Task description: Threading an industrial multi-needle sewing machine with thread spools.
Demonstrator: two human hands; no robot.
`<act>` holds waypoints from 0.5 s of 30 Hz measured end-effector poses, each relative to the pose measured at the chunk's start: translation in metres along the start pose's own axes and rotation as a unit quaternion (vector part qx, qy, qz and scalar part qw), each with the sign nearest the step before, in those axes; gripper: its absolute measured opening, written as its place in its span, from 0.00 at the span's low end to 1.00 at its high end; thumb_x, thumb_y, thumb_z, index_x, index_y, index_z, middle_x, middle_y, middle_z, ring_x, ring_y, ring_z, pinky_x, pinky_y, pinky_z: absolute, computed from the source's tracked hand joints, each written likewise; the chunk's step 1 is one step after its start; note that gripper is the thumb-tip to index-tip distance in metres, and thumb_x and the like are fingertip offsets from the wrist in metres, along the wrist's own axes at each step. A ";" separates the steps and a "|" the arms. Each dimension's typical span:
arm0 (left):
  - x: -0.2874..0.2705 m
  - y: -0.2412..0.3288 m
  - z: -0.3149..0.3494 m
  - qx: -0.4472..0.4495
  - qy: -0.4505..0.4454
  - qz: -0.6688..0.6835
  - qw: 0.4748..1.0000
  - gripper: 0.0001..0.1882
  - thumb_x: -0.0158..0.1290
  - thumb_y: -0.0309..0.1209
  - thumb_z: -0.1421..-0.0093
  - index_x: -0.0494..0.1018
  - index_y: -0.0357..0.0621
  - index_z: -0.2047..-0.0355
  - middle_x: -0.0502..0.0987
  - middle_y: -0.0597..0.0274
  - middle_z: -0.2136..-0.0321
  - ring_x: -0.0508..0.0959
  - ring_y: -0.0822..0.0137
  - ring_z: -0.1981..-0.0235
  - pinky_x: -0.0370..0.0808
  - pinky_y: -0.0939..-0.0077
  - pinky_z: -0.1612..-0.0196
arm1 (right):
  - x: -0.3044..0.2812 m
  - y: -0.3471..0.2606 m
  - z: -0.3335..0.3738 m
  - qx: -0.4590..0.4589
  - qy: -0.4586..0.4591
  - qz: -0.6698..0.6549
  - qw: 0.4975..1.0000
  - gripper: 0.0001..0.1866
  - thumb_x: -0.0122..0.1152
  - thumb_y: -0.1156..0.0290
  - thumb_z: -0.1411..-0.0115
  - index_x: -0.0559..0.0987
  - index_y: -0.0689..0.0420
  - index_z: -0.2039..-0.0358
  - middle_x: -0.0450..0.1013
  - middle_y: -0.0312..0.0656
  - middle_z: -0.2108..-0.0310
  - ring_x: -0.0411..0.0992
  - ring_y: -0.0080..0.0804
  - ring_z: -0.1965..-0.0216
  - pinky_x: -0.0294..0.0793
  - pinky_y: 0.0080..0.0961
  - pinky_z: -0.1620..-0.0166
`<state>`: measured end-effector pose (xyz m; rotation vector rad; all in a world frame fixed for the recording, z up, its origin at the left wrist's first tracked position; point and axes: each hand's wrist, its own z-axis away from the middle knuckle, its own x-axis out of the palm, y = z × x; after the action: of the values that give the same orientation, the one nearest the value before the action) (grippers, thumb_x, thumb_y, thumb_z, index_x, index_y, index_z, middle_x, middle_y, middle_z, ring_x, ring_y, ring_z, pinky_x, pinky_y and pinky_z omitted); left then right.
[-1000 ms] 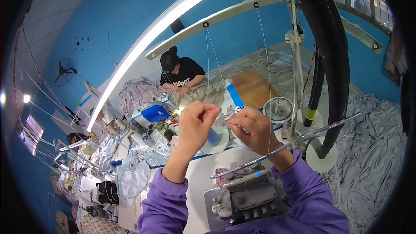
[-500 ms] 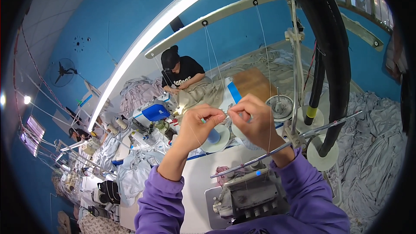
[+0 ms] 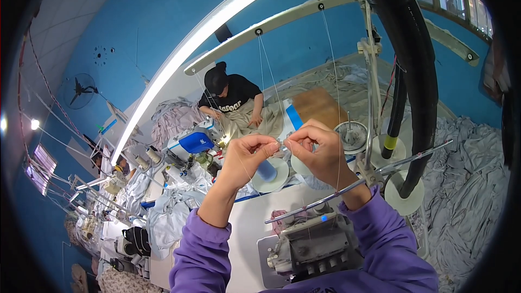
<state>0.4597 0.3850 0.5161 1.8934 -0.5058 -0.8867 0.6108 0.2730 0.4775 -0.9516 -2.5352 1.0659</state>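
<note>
My left hand (image 3: 244, 160) and my right hand (image 3: 317, 149) are raised in front of me, fingertips almost meeting. Each pinches thumb against forefinger on thin thread, though the strand between the tips is too fine to follow. One pale thread (image 3: 245, 166) crosses my left hand, and another (image 3: 340, 169) hangs past my right wrist. Below them stands a grey sewing machine (image 3: 317, 241) on a white table (image 3: 244, 239). A light blue thread cone (image 3: 266, 171) sits on a round holder just beyond my left hand.
Overhead runs a thread guide bar (image 3: 290, 17) beneath a lit tube lamp (image 3: 190, 43). A black hose (image 3: 415, 76) and a metal rod (image 3: 304, 206) flank my right arm. Fabric heaps (image 3: 461, 201) lie at right. Across the table, a co-worker (image 3: 230, 92) handles beige cloth.
My hands keep their pinch, with the fingertips shifted only slightly. The co-worker across the table has spread their hands apart over the cloth.
</note>
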 end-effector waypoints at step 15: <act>0.001 0.001 -0.001 0.047 0.017 -0.066 0.997 0.07 0.60 0.28 0.45 0.79 0.36 0.68 0.76 0.66 0.73 0.72 0.77 0.72 0.68 0.83 0.67 | -0.007 0.001 0.001 0.102 -0.070 -0.034 0.992 0.06 0.66 0.73 0.46 0.80 0.63 0.73 0.68 0.29 0.75 0.61 0.09 0.77 0.61 0.09 0.74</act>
<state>0.4613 0.3845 0.5165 2.0421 -0.4116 -0.9292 0.6165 0.2684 0.4768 -0.7569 -2.4848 1.3828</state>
